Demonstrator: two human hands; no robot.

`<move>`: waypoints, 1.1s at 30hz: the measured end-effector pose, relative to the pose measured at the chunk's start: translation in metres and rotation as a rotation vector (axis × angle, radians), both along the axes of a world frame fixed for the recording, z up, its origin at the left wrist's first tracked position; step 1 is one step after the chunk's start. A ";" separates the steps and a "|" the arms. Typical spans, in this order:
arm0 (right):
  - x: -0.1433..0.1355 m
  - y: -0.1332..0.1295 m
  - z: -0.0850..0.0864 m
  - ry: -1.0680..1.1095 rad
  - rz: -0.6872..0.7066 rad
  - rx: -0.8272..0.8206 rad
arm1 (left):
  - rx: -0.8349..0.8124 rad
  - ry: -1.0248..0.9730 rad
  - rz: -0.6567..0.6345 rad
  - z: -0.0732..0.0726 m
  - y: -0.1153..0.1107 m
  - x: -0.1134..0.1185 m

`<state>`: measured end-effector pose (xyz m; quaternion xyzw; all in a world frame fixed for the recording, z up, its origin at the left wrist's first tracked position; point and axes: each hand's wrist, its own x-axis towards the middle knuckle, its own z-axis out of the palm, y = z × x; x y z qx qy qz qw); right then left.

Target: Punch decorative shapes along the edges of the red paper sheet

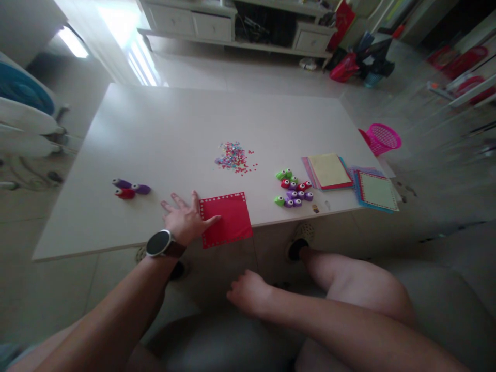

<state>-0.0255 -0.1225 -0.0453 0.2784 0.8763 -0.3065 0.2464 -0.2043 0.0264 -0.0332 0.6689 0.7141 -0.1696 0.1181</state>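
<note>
A red paper sheet [228, 222] lies at the table's near edge, its lower part past the edge. Small light shapes line its top and left borders. My left hand [185, 221], with a watch on the wrist, rests at the sheet's left side, fingers spread and the thumb on the paper. Below the edge, my right hand [248, 293] hangs away from the sheet with its fingers curled; whether it holds anything is hidden. Purple and red punches [124, 194] stand to the left. Several green, red and purple punches [296, 194] are grouped to the right.
Colourful confetti [234, 157] is scattered mid-table [174, 129]. Stacks of coloured paper [329, 170] and bordered sheets [377, 190] lie at the right. Beyond the table's right side is a pink basket [383, 138]. A white cabinet [213, 27] stands behind.
</note>
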 end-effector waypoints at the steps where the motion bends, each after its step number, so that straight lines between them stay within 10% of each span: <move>1: 0.000 -0.001 -0.001 -0.003 0.002 0.000 | 0.003 0.004 -0.002 -0.001 0.000 0.000; 33: -0.003 0.002 0.004 -0.063 0.033 -0.054 | -0.023 -0.043 0.044 0.003 -0.001 0.001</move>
